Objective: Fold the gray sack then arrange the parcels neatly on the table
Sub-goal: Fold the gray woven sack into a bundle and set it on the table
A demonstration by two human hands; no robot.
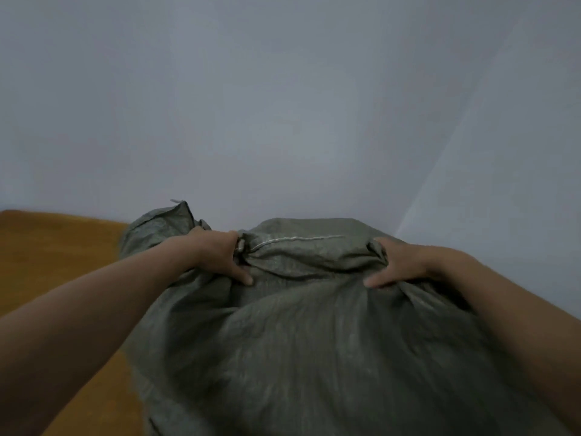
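The gray woven sack (308, 341) fills the lower middle of the view, bulging and wrinkled, with a pale stitched seam along its far end. My left hand (220, 253) grips a bunched fold of the sack at the seam's left end. My right hand (399, 265) grips a bunched fold at the seam's right end. Both arms reach forward over the sack. No parcels are visible; whatever is inside the sack is hidden.
An orange-brown wooden table (56, 265) shows at the left, under and beside the sack. A plain pale gray wall (283, 105) fills the upper view, right behind the sack's far end.
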